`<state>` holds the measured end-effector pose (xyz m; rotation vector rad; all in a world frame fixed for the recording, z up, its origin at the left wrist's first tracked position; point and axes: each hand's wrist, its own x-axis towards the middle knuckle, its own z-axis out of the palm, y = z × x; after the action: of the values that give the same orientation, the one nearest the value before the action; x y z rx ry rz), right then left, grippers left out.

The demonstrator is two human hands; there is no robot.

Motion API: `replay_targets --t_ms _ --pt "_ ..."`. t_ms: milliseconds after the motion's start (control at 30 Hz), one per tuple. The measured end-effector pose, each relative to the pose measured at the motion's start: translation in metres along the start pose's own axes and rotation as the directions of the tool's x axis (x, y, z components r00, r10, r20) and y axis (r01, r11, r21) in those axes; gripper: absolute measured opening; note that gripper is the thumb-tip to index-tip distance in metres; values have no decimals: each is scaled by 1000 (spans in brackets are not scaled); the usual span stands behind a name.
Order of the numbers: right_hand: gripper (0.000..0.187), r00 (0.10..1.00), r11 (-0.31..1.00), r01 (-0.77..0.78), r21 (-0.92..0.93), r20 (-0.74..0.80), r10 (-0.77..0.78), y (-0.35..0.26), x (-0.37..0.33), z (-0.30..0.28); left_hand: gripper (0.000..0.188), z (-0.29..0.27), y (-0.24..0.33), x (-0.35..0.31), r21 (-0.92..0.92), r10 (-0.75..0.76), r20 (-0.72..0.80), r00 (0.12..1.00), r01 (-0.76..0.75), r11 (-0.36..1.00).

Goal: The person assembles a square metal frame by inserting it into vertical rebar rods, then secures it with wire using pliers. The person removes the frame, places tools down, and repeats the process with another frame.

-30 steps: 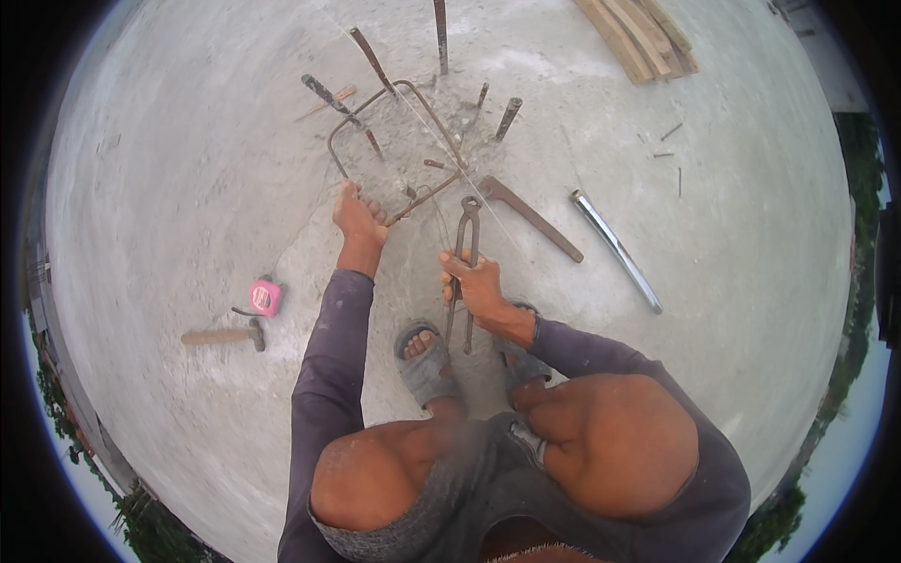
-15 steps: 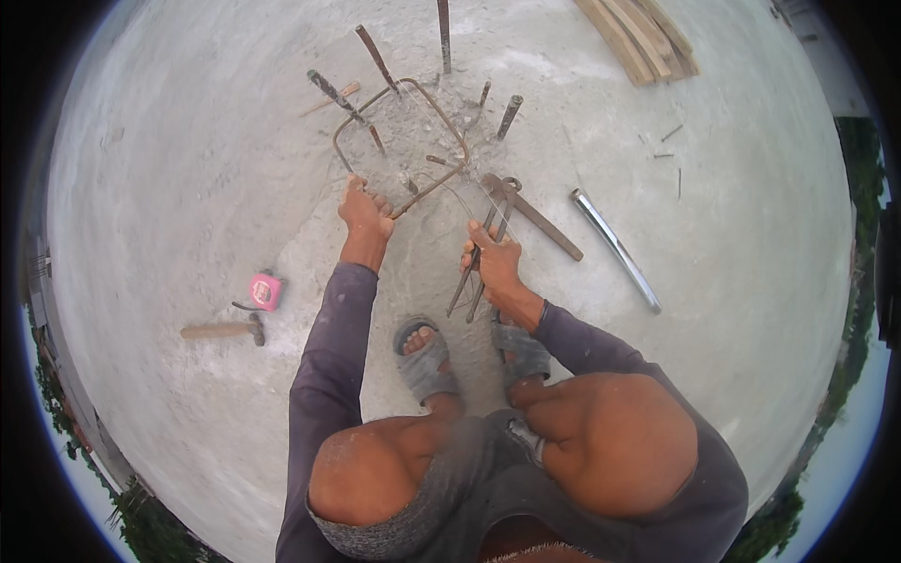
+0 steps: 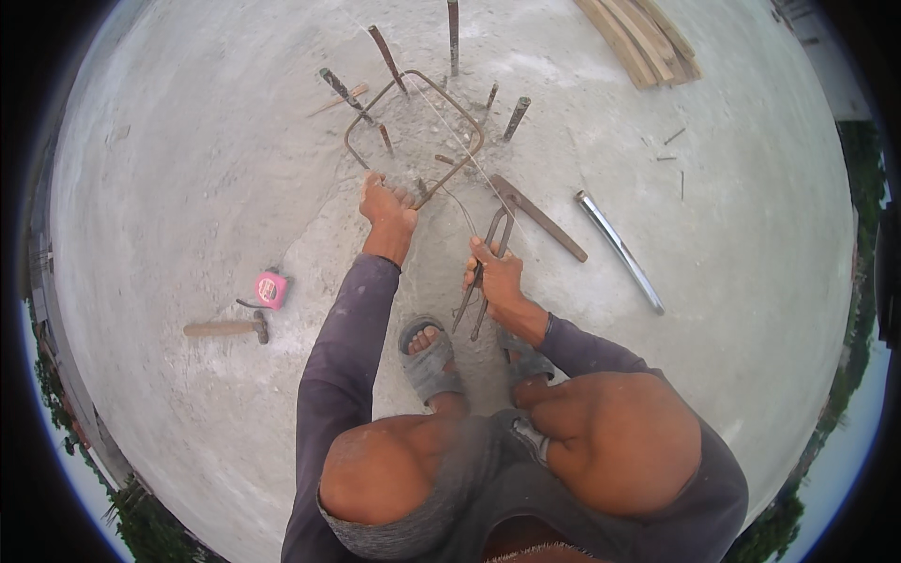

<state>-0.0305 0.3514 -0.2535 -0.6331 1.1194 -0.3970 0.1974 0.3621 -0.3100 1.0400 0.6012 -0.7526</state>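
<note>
My left hand [image 3: 388, 211] is closed around the near corner of a square-bent rebar stirrup [image 3: 452, 174], its far side lying against upright rebar stubs [image 3: 386, 56]. In my right hand [image 3: 499, 279] is a pair of pincers [image 3: 482, 305], gripped by the handles, with the head pointing away from me. Thin tie wire [image 3: 458, 206] curves between the stirrup and the right hand. A taut pale string [image 3: 441, 117] crosses above the stirrup and runs past the pincers. My left fingertips are partly hidden.
A flat rusty bar [image 3: 549, 228] and a shiny metal tube [image 3: 619, 251] lie to the right on the concrete floor [image 3: 732, 281]. A pink tape measure [image 3: 270, 290] and a hammer [image 3: 225, 328] are at left. Wood strips [image 3: 648, 42] lie at far right, near several loose nails [image 3: 674, 134].
My left hand and the stirrup appear slightly further right in the view. The pincers have drawn a little toward me, away from the flat bar's end. The pale string shows more clearly now.
</note>
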Motion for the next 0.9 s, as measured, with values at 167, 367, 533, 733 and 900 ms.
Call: replay_targets --t_ms 167,367,533,733,900 --pt "23 998 994 -60 -91 -16 59 1 -14 -14 22 16 2 -7 46 42 4 999 -42 998" --pt "21 998 999 -28 -35 -60 26 0 4 -15 24 18 7 -17 31 52 37 998 -53 998" --pt "20 999 999 -38 24 -14 39 -4 26 -4 32 5 -1 -32 307 178 142 974 -215 927" --pt "19 992 992 -116 -48 46 118 6 29 -1 66 -15 -30 -39 288 78 106 991 -106 952" --pt "17 987 986 -129 -103 87 138 14 13 -1 51 -39 -54 -9 175 13 161 987 -41 984"
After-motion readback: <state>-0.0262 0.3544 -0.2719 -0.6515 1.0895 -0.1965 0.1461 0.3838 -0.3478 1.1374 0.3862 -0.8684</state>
